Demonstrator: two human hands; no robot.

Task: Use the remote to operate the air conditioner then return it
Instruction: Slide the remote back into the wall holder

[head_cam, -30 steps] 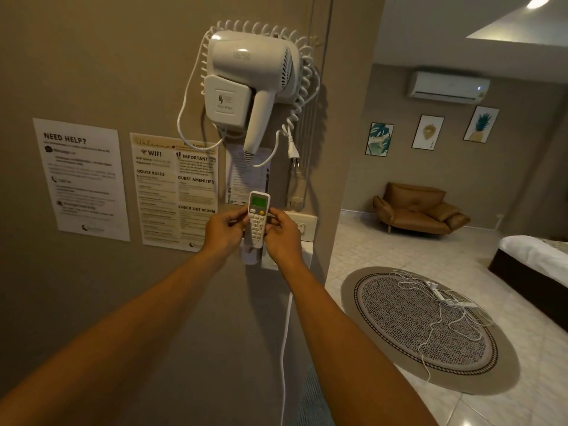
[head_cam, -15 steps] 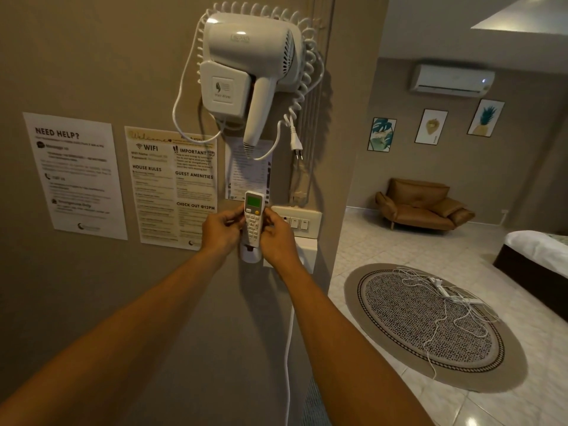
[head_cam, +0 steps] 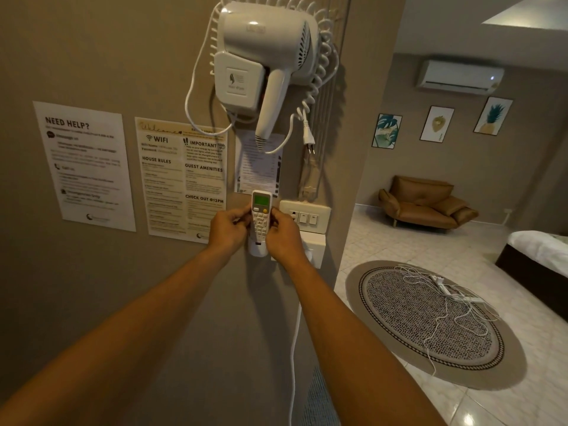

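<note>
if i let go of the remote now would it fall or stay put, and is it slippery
Likely stays: the remote stands upright with its base in the wall holder. Smooth plastic, probably a bit slippery. Both hands pinch it easily, so probably light.

Room was pretty dim and warm-toned, light coming from a ceiling panel (head_cam: 522,18). Glare spots on the floor tiles (head_cam: 467,416), wide-angle bending at the edges, small poster text (head_cam: 89,167) was blurry.

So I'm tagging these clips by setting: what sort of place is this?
Most likely a rented guest room, a hotel or homestay. A printed sheet on the wall lists WiFi, house rules and check-out time, a wall-mounted hair dryer hangs above it, and a bed shares the space with an armchair.
</note>
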